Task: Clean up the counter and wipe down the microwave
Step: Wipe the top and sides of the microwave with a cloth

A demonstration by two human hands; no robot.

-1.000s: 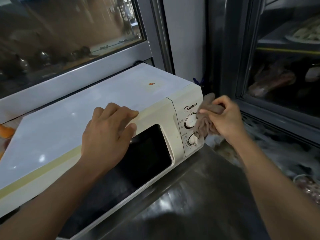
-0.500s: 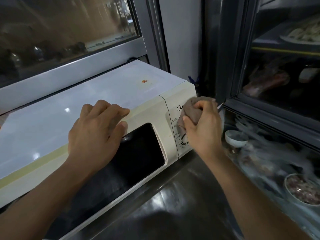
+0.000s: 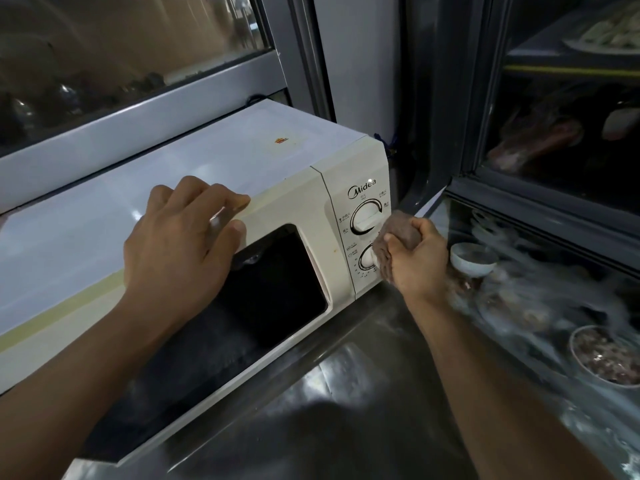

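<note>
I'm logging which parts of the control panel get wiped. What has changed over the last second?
The right hand carried the brown cloth down the control panel: from over the upper dial, now uncovered, to the lower dial, at the panel's right edge. It kept gripping the cloth. The left hand stayed resting on the microwave above the door.

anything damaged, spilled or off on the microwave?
Minor marks only: a small orange spot on the cream microwave top, and yellowish specks on the door frame beside the dark window. No visible damage or spill.
</note>
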